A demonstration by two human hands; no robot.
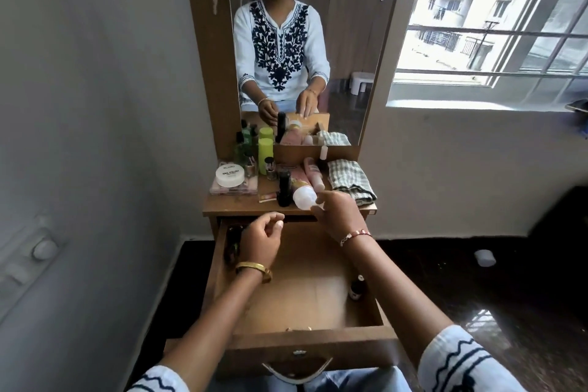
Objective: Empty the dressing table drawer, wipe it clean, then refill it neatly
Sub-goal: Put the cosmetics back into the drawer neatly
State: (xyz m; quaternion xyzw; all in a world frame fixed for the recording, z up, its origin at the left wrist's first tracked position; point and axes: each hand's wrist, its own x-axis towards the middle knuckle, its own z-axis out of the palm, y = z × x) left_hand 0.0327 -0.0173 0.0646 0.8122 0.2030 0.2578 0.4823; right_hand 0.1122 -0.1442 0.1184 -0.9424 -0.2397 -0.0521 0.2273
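Wooden pulled-out drawer [305,332] holds small dark bottles at its near right and far left. Right hand [340,216] grips a translucent white plastic bottle [304,197] at the tabletop's near edge; left hand [261,240] hovers loosely curled, holding nothing, above the drawer's far left.

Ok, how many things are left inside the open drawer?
2: a small dark bottle against the right wall of the drawer, and a dark object in its back left corner beside the left hand. The arms may hide more.
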